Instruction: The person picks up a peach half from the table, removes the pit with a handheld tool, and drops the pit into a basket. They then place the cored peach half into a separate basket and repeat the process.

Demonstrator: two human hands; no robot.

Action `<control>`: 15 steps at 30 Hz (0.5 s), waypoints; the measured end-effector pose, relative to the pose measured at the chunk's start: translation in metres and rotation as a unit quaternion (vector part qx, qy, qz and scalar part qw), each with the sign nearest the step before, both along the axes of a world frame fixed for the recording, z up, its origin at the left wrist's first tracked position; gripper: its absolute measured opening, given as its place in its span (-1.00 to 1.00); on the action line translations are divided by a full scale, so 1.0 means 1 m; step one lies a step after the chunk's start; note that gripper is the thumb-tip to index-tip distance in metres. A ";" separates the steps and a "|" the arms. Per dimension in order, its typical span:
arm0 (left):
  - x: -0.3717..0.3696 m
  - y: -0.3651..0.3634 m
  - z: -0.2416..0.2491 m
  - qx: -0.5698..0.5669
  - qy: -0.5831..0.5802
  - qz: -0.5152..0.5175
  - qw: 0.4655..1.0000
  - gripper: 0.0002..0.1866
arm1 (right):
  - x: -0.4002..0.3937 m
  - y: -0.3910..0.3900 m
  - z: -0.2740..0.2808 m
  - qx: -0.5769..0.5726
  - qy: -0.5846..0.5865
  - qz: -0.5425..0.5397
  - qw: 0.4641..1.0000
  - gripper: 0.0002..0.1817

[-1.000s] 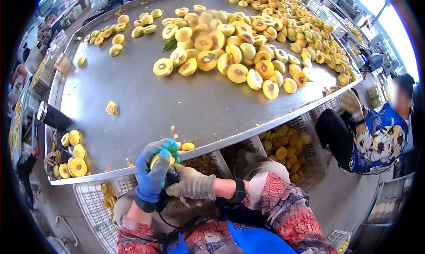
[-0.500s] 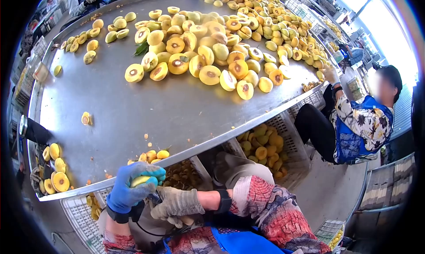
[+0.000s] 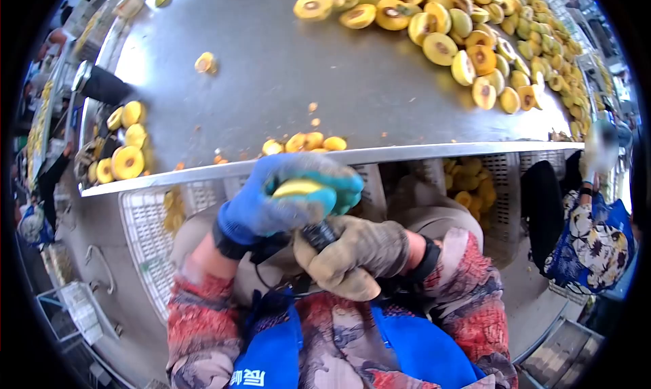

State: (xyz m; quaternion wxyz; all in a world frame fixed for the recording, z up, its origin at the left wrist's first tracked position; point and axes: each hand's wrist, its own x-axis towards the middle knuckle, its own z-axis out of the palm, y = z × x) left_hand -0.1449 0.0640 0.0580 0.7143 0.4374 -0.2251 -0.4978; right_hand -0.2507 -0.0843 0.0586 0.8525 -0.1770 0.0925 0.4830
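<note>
My left hand [image 3: 291, 192], in a blue glove with teal fingers, is closed around a yellow peach half [image 3: 298, 188] just in front of the table edge. Only a strip of the fruit's yellow side shows between the fingers. Just below and to the right, my right hand [image 3: 352, 253], in a grey-beige glove, is wrapped around a dark tool handle [image 3: 319, 236]. The tool's working end is hidden under the left hand, so its kind cannot be made out. Several small yellow peach pieces [image 3: 313, 141] lie on the table rim behind my hands.
A metal table [image 3: 258, 77] carries a large heap of peach halves [image 3: 461, 30] on the right and a small group [image 3: 127, 162] at the left corner. White crates [image 3: 146, 233] stand underneath. A black cup [image 3: 102, 84] is at left. A co-worker [image 3: 583, 247] sits at right.
The view has turned and tipped downward, so the table sits higher and my hands appear nearer the middle. Both hands keep their hold, the left on the peach half and the right on the tool.
</note>
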 end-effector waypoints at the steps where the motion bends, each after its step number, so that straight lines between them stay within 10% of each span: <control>1: -0.001 0.000 0.001 -0.011 0.024 0.021 0.999 -0.67 | 0.001 0.001 -0.002 0.013 0.003 -0.005 1.000 -0.86; 6: 0.003 -0.008 -0.016 -0.003 -0.099 0.172 0.980 -0.51 | 0.023 0.008 0.017 -0.414 -0.145 0.035 0.898 -0.66; 9: 0.002 -0.007 -0.019 0.022 -0.112 0.225 0.968 -0.49 | 0.023 0.033 -0.027 -0.689 -0.390 -0.065 0.608 -0.49; 15: -0.006 0.003 -0.016 0.078 -0.120 0.298 0.944 -0.55 | 0.016 0.028 -0.047 -0.734 -0.553 -0.099 0.381 -0.87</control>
